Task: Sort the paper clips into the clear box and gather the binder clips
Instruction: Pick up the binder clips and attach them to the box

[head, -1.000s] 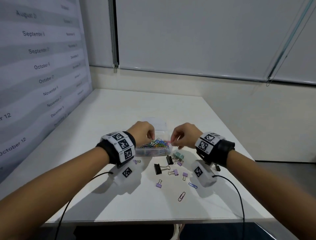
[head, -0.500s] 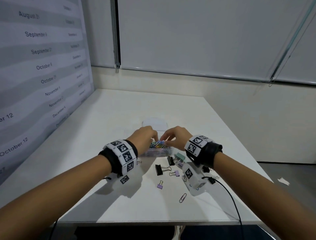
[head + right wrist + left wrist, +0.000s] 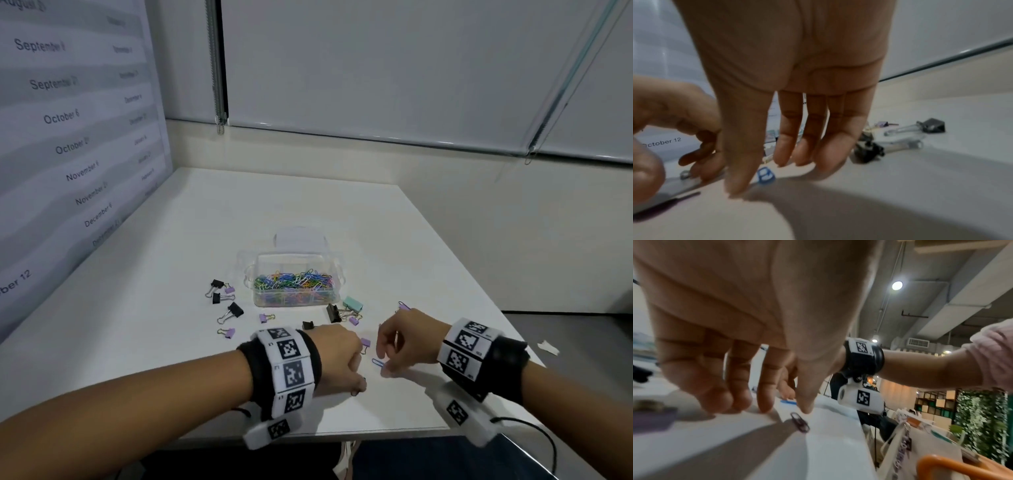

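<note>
Now: paper-clip pickup | right hand (image 3: 404,337) fingers relaxed over blue paper clip (image 3: 377,362), ungrasped | left hand (image 3: 337,356) probably empty beside purple paper clip (image 3: 800,422) | next: pinch, carry to clear box (image 3: 294,274)

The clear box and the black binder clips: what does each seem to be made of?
Clear box: glossy see-through plastic, probably; the coloured paper clips show through its walls.
Black binder clips: likely painted sheet metal with shiny silver wire handles.

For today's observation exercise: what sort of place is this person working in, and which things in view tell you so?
Probably an office or meeting room. A white table stands in a corner, roller blinds hang behind it, and a wall panel printed with dates runs along the left. The left wrist view shows exposed ceiling ducts overhead.
</note>
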Action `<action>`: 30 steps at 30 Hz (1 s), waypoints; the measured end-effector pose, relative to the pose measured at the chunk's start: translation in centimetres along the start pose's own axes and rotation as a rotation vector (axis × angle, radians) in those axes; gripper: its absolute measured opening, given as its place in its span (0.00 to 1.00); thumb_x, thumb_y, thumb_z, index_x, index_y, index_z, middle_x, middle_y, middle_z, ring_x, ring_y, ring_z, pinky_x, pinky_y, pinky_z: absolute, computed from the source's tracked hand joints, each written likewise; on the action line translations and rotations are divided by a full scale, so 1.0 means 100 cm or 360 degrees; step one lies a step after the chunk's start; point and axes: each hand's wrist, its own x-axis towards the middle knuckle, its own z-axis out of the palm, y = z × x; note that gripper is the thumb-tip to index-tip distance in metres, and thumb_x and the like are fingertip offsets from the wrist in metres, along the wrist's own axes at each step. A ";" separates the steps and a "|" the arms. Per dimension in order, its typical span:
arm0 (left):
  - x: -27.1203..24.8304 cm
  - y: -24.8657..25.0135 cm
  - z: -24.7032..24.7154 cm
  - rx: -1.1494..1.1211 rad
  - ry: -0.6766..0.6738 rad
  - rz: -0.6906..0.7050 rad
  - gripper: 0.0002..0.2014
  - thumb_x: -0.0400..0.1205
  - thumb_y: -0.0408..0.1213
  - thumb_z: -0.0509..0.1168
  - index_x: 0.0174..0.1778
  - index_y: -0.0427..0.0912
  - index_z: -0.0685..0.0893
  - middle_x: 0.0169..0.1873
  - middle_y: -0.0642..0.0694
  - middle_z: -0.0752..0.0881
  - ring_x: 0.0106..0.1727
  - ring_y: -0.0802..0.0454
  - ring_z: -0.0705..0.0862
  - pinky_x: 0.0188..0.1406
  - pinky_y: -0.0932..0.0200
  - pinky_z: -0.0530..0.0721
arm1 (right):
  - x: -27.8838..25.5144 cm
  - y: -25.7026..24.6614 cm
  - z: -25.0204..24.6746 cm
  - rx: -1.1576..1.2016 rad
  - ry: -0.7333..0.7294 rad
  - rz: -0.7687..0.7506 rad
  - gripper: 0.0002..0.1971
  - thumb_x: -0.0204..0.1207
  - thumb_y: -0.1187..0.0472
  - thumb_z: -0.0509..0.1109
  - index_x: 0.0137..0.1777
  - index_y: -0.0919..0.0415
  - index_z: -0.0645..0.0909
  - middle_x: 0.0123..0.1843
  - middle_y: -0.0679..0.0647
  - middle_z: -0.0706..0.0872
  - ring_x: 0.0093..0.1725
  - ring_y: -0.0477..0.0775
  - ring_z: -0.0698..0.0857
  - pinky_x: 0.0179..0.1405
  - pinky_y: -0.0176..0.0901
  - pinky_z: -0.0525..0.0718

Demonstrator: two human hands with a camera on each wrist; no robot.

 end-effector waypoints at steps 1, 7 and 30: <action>0.002 0.002 0.003 -0.0007 -0.0013 0.0008 0.17 0.73 0.52 0.68 0.37 0.39 0.88 0.40 0.42 0.90 0.43 0.45 0.86 0.43 0.53 0.84 | 0.000 0.001 0.002 0.0037 0.0008 -0.0003 0.09 0.60 0.55 0.81 0.33 0.47 0.82 0.25 0.42 0.81 0.30 0.41 0.80 0.37 0.34 0.79; 0.005 0.005 0.004 -0.0026 0.0006 0.0136 0.09 0.76 0.38 0.69 0.42 0.35 0.89 0.40 0.39 0.90 0.43 0.42 0.85 0.40 0.57 0.79 | 0.002 0.001 0.002 0.0144 -0.0065 -0.0029 0.07 0.66 0.60 0.78 0.32 0.48 0.84 0.24 0.41 0.83 0.24 0.34 0.80 0.31 0.26 0.76; -0.002 -0.059 -0.040 -0.0167 0.0518 -0.0135 0.08 0.78 0.34 0.66 0.51 0.39 0.86 0.51 0.43 0.87 0.52 0.47 0.84 0.46 0.59 0.78 | 0.087 -0.032 -0.055 0.0099 0.0675 -0.0009 0.12 0.76 0.65 0.63 0.54 0.56 0.85 0.53 0.56 0.87 0.41 0.52 0.83 0.36 0.32 0.80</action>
